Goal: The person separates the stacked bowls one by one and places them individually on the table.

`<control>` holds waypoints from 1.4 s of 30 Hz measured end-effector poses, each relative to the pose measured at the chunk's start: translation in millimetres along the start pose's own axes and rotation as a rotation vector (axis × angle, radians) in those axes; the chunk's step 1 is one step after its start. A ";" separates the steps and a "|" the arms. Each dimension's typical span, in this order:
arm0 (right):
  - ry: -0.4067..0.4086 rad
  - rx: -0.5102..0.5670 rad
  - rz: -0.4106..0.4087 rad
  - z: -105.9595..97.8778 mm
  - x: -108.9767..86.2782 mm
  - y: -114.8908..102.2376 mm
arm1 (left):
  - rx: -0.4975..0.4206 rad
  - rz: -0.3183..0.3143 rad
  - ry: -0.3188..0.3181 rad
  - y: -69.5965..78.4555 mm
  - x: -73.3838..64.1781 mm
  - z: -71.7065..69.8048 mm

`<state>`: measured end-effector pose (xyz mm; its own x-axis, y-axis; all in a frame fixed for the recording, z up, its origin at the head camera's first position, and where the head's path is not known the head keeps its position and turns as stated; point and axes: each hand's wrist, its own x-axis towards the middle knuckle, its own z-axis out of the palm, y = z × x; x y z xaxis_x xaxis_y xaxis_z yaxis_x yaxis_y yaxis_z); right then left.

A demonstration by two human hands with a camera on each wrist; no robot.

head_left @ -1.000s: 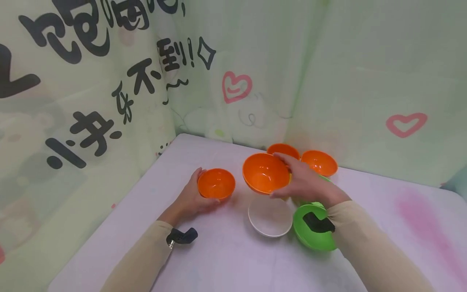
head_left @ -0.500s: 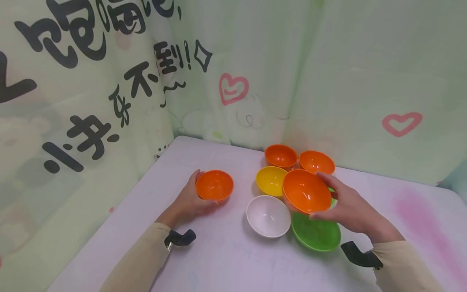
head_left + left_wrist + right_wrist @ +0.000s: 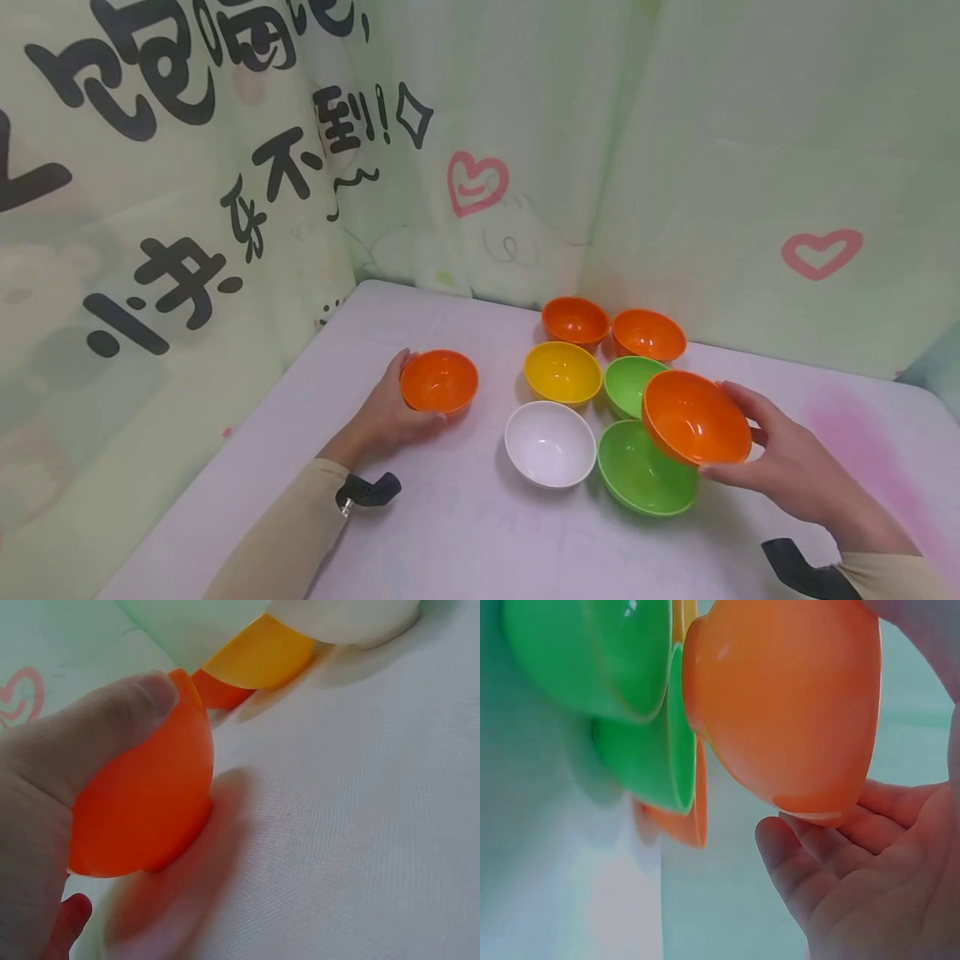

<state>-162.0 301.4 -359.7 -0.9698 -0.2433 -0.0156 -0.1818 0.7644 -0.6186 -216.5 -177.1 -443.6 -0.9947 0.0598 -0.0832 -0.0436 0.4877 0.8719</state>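
On the left of the table my left hand [image 3: 395, 403] grips a small orange bowl [image 3: 440, 382] by its side. In the left wrist view the thumb lies along the bowl's outer wall [image 3: 157, 795], and its base is at or just above the cloth. My right hand [image 3: 787, 454] holds a larger orange bowl [image 3: 696, 417] in the air, thumb and fingers at its rim. That bowl overlaps the large green bowl [image 3: 647, 471] and the small green bowl [image 3: 628, 382] in the head view. The right wrist view shows its underside [image 3: 787, 697] facing the green bowls.
Beside the green bowls stand a white bowl [image 3: 551, 443] and a yellow bowl [image 3: 562, 373]. Two more orange bowls, one left [image 3: 575, 322] and one right [image 3: 648, 334], sit behind near the far table edge. A printed curtain [image 3: 675, 167] hangs behind the table [image 3: 465, 533].
My right hand has carried the larger orange bowl rightward and toward me, from above the white and yellow bowls to beside the green ones. The left hand keeps its hold in place.
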 end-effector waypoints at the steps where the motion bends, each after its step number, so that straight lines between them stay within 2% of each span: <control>1: 0.008 -0.003 0.010 -1.5 -2.2 3.9 | 0.000 0.000 -0.001 -0.2 0.1 -0.2; 8: 0.007 0.000 0.110 -9.8 -13.2 25.7 | -0.001 0.004 -0.001 0.5 -0.2 -1.7; 21: -0.015 -0.021 0.189 -1.6 -19.9 46.0 | -0.002 -0.011 -0.001 -2.0 -1.0 -1.9; 29: -0.032 -0.100 0.224 0.4 -15.1 45.7 | 0.000 -0.006 0.000 -3.0 -1.3 -3.5; 35: -0.042 -0.093 0.233 5.3 -13.5 48.5 | -0.004 -0.016 0.000 -3.2 -1.2 -2.9; 42: -0.073 -0.092 0.282 9.7 -12.4 49.0 | 0.004 -0.012 -0.003 -1.7 -0.8 -2.6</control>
<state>-157.3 336.0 -397.4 -0.9706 -0.0534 -0.2347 0.0757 0.8579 -0.5083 -215.9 -180.2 -443.8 -0.9939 0.0564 -0.0946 -0.0548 0.4922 0.8688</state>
